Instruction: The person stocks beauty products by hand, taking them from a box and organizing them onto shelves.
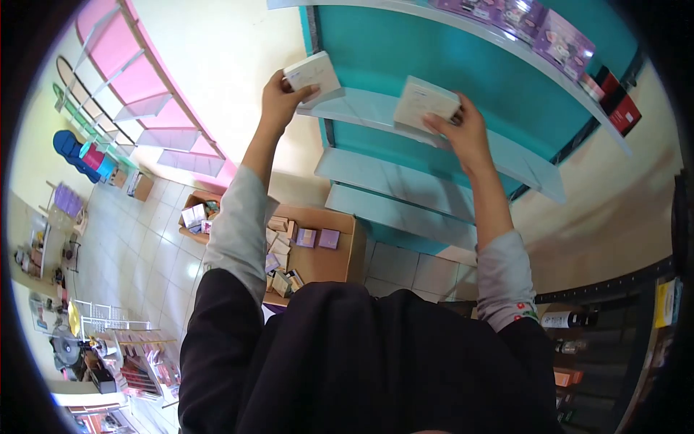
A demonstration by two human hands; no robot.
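My left hand (285, 101) grips a flat white box (313, 74) by its lower edge, at the left end of a white shelf (361, 107). Thumb in front and fingers behind, my right hand (463, 126) holds a similar cream-white box (419, 103) over the middle of that same shelf. Both boxes stand tilted, with their broad faces toward me. Behind them is the teal back panel (383, 47) of the shelf unit.
Purple boxes (564, 43) and a red-and-black box (618, 105) stand on the upper shelf. Below me, an open carton (350, 253) holds several small boxes. A smaller carton (189, 224) sits on the tiled floor to the left. A dark rack (607, 340) with goods is at right.
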